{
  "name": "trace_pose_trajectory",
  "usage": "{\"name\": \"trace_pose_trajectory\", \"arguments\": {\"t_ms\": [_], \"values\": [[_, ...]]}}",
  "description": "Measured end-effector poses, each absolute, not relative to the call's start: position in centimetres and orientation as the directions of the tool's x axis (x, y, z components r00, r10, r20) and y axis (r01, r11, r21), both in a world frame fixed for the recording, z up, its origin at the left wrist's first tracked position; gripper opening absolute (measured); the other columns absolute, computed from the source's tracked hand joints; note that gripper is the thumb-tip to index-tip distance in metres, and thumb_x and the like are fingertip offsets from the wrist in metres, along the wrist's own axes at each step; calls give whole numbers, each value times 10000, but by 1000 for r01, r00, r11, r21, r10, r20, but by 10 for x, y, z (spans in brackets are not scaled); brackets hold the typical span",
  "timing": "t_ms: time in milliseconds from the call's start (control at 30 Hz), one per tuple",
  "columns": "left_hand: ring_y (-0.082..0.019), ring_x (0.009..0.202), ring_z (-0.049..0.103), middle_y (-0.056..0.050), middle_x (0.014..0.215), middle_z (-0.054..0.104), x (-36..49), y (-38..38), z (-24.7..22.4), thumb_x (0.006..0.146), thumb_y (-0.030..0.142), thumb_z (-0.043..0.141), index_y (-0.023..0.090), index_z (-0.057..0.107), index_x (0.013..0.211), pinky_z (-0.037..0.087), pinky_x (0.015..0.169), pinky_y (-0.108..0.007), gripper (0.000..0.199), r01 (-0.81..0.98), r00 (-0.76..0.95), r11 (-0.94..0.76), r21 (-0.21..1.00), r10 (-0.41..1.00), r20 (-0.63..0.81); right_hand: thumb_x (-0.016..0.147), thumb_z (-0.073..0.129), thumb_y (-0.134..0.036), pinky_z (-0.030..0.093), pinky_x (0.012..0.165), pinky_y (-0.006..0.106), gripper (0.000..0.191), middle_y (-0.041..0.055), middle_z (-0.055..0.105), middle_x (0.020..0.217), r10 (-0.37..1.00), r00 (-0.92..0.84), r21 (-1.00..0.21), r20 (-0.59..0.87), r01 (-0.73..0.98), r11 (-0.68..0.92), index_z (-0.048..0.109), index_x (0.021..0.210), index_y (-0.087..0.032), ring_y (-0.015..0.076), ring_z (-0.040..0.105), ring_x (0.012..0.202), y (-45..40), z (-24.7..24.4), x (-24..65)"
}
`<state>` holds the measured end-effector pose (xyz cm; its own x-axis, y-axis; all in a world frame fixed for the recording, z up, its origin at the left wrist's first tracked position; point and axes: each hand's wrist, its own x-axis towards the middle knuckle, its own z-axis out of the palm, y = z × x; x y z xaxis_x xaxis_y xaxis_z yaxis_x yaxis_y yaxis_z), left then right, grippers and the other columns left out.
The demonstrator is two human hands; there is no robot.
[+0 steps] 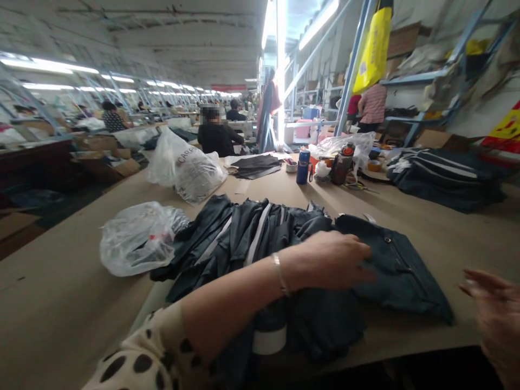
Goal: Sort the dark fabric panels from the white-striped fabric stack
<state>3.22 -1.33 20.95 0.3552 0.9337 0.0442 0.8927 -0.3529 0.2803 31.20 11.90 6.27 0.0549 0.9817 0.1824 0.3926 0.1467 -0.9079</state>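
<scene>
Where left fingers (pixel 358 250) reach, dark garment (pixel 392 273), table (pixel 479 235)

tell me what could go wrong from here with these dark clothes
The pile lies close to the near edge of the table, so a tug might slide some of it off. The bag rests against the pile's left side and could get dragged along. The bracelet behind the left hand is close to the cloth and might snag.

Single head-worn view, facing forward and down from the near edge of your broad brown table (pixel 73 292); your bare left hand (pixel 331 260) and right hand (pixel 493 311) appear close, the whitish ceiling (pixel 195 46) far.
</scene>
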Motion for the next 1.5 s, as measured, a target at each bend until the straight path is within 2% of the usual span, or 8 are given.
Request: {"name": "trace_pose_trajectory", "arguments": {"t_ms": [67, 167, 367, 700, 1133, 1267, 1400, 1500], "values": [[-223, 951, 605, -67, 1025, 639, -13, -43, 212, 872, 383, 424, 208, 601, 1058, 454, 817, -319, 311, 963, 165, -180, 200, 982, 92, 824, 485, -490, 446, 903, 464, 247, 109, 615, 1079, 905, -179, -784, 385, 454, 423, 571, 1042, -411, 280, 585, 991, 83, 87, 269], [-230, 856, 625, -72, 863, 663, -70, -68, 196, 855, 352, 451, 188, 639, 932, 459, 737, -317, 261, 993, -93, 91, 68, 996, 13, 898, 452, -321, 474, 935, 425, 218, 60, 597, 1145, 528, -636, -599, 563, 125, 791, 592, 1060, -280, 229, 548, 1095, 34, 115, 199], [-235, 824, 621, -91, 920, 630, -91, -79, 162, 827, 377, 498, 184, 635, 921, 472, 706, -322, 255, 974, -225, 225, -24, 974, 4, 887, 457, -142, 400, 1042, 402, 316, 53, 565, 1225, 75, -833, -348, 548, -146, 926, 548, 1184, -201, 205, 444, 1196, -4, 132, 88], [-336, 1060, 535, -98, 1262, 510, -91, -69, 139, 794, 395, 530, 253, 448, 1281, 463, 846, -501, 514, 990, -139, 139, 7, 989, 43, 797, 458, -93, 433, 984, 400, 321, 105, 526, 1156, 521, -566, -609, 639, 41, 792, 545, 1096, -168, 214, 505, 1096, 22, 69, 72], [-302, 999, 561, -94, 1071, 600, -87, -59, 151, 784, 178, 431, 216, 592, 1059, 432, 830, -474, 320, 967, -250, 250, -43, 968, 2, 808, 522, -188, 456, 920, 388, 341, 77, 636, 1044, 562, -625, -728, 542, -15, 685, 572, 1145, -177, 210, 570, 996, 25, 68, 76], [-226, 924, 535, -71, 954, 568, -44, -102, 166, 873, 288, 428, 177, 586, 900, 417, 844, -385, 195, 999, 28, -25, -34, 995, 94, 853, 513, -263, 469, 877, 318, 260, 46, 646, 1041, 658, -611, -885, 439, -169, 434, 587, 1093, -197, 168, 602, 961, 36, 68, 92], [-247, 909, 513, -65, 996, 551, -1, -153, 149, 789, 393, 587, 191, 564, 973, 455, 749, -380, 274, 969, 248, -248, 6, 967, -66, 866, 508, -253, 467, 764, 269, 191, 19, 653, 907, 668, -605, -862, 434, -64, 502, 638, 992, -192, 142, 597, 822, 38, 70, 102], [-304, 1029, 480, -99, 1129, 531, 9, -168, 124, 815, 204, 528, 178, 522, 1140, 455, 818, -442, 326, 962, 243, -241, -129, 970, -1, 872, 491, -217, 466, 806, 275, 180, 25, 646, 926, 644, -573, -818, 507, -85, 569, 631, 979, -187, 143, 594, 859, 32, 70, 102]]}}
